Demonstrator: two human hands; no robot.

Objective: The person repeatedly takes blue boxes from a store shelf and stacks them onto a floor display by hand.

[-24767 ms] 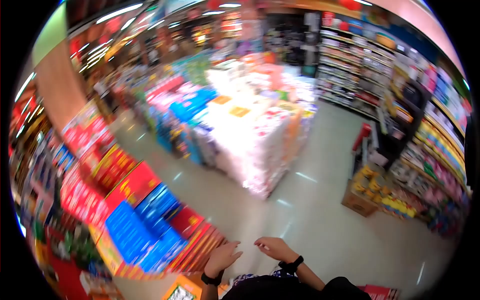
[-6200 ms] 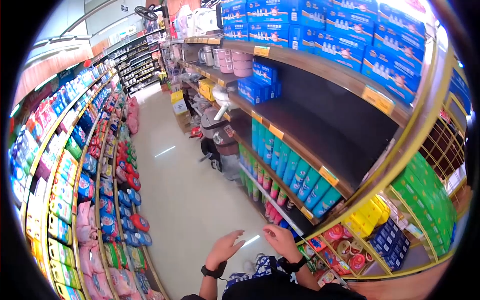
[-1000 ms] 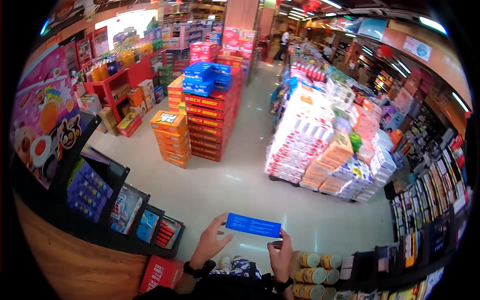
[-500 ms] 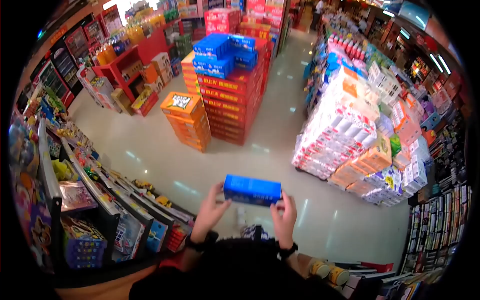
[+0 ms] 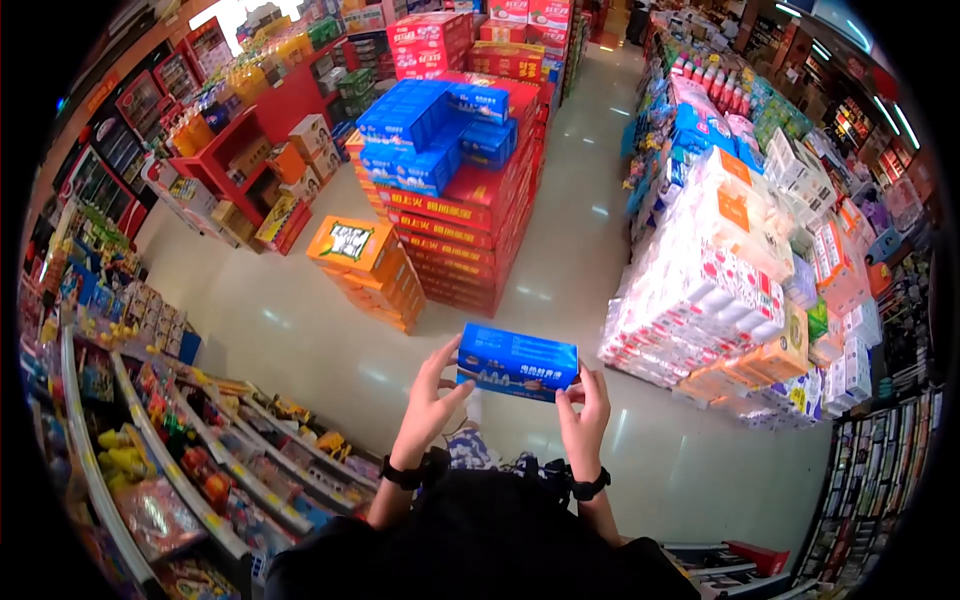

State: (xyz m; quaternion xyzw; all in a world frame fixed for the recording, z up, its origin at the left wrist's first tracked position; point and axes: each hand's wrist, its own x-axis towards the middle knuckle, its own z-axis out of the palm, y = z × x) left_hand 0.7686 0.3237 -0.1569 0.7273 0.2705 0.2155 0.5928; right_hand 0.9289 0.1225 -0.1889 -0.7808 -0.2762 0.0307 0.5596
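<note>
Between my two hands is a long blue cardboard box (image 5: 517, 361) with white printing, held up in front of my body. My left hand (image 5: 430, 405) grips its left end, thumb on the near face and fingers behind the edge. At the right end, my right hand (image 5: 584, 412) pinches the box the same way. Ahead, similar blue boxes (image 5: 405, 125) are piled on a tall stack of red cartons (image 5: 455, 225). An orange carton stack (image 5: 352, 250) stands at its left side.
Paper-roll packs (image 5: 700, 290) form a big pile to the right. Shelves of toys (image 5: 190, 450) curve along the near left. A red display stand (image 5: 225, 150) with bottles is at the far left. Shiny tiled floor (image 5: 530, 290) runs between the stacks.
The box has tilted so its printed near face shows more, and both hands have risen slightly with it. My view has moved closer to the red carton stack.
</note>
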